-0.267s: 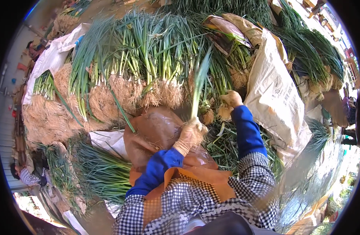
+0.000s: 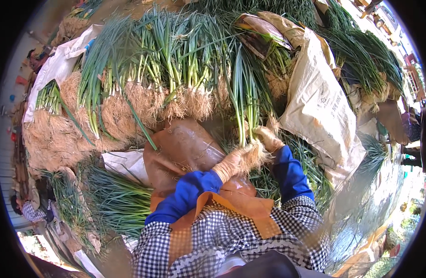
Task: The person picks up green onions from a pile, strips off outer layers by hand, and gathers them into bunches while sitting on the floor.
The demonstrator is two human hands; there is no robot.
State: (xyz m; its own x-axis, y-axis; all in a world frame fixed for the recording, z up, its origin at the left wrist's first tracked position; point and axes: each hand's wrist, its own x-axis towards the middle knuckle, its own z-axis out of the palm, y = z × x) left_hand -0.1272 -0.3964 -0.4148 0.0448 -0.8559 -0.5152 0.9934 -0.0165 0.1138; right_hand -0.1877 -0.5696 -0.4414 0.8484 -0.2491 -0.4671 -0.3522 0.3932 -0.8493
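Observation:
My left hand [image 2: 232,166] is closed round the lower ends of a few green onions [image 2: 251,109]. Their long leaves point away from me, and a tuft of tan roots [image 2: 255,156] hangs beside my fingers. Against the right side of the same stalks, my right hand [image 2: 270,138] is curled with its fingers bent; some fingertips are hidden behind the stems. Just beyond both hands lies a wide row of green onions [image 2: 166,69], roots toward me. Brown plastic sheeting [image 2: 185,143] covers my lap under the left forearm.
A pale woven sack [image 2: 321,109] drapes over the pile at right. Cut leaves [image 2: 294,162] lie below my right hand. Another bundle of green onions [image 2: 120,201] rests at left, near a white sack piece [image 2: 127,166]. A person [image 2: 34,209] sits at the far left.
My right hand has moved nearer and left, bringing more stalks against those in my left hand. The left hand has come slightly nearer and right, and roots now show between the hands.

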